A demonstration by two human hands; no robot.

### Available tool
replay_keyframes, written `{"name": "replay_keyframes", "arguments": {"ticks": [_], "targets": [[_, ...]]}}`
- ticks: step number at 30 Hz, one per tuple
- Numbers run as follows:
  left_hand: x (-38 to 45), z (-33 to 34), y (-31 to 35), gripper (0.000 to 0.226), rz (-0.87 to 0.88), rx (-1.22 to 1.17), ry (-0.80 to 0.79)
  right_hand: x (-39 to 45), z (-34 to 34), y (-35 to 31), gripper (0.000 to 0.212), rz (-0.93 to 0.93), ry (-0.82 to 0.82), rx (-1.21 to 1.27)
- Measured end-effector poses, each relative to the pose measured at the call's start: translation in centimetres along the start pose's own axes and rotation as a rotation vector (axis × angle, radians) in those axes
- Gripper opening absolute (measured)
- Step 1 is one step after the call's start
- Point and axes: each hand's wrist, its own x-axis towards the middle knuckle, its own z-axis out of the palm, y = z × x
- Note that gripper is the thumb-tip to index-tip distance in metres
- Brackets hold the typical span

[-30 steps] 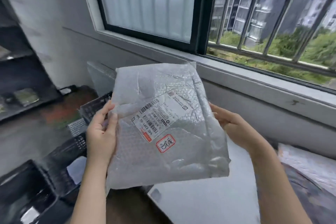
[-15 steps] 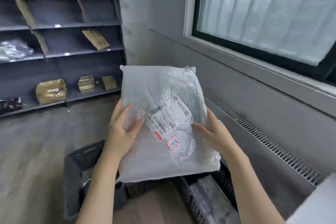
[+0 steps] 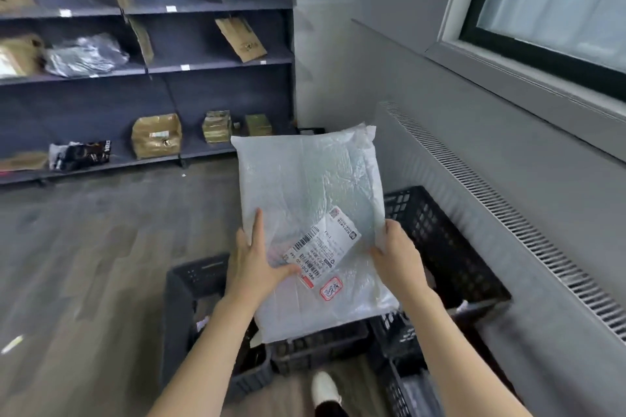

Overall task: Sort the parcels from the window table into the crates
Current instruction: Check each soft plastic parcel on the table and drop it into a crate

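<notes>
change: view's swung off the window table, parcel [image 3: 306, 213] now out over the black crates [image 3: 450, 247] | grip: left hand [image 3: 252, 267] and right hand [image 3: 394, 256] both pinching its side edges | next: probably a drop, label's red sticker picks which crate

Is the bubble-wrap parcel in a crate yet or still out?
Out: both hands hold the bubble-wrap parcel above the black crates.

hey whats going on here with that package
A person holds a white padded parcel in both hands, above black plastic crates on the floor beside the wall. The left hand lies across its face by the label; the right hand grips its right edge. It is not yet in any crate.
</notes>
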Motion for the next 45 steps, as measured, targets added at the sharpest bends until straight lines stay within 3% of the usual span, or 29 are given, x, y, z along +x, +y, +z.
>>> {"name": "replay_keyframes", "arguments": {"ticks": [4,9,14,19,30,34,39,45], "targets": [[7.5,4.8,-2.2,0.127,-0.076,0.203,-0.012,7.2,5.9,2.0,0.018,0.017,-0.083,-0.161],[15.8,11.8,-5.7,0.123,-0.206,0.376,-0.166,15.3,13.9,5.9,0.049,0.084,-0.248,-0.228],[20.1,18.9,-11.3,0.122,-0.291,0.375,-0.28,19.6,22.2,10.6,0.073,0.101,-0.405,-0.311],[21.7,26.9,-18.5,0.123,-0.286,0.22,-0.412,20.4,31.0,16.3,0.084,0.161,-0.472,-0.304],[22.5,46.6,-36.9,0.115,-0.333,0.259,-0.577,17.8,52.2,30.3,0.088,0.167,-0.632,-0.428],[22.4,52.0,-41.8,0.115,-0.379,0.341,-0.653,17.3,59.1,34.3,0.097,0.228,-0.72,-0.446],[21.8,56.2,-46.2,0.113,-0.428,0.518,-0.844,16.2,64.9,38.3,0.086,0.203,-0.867,-0.47],[21.8,59.3,-47.7,0.118,-0.248,0.925,-0.878,16.2,66.8,39.7,0.108,0.068,-0.879,-0.641]]}}
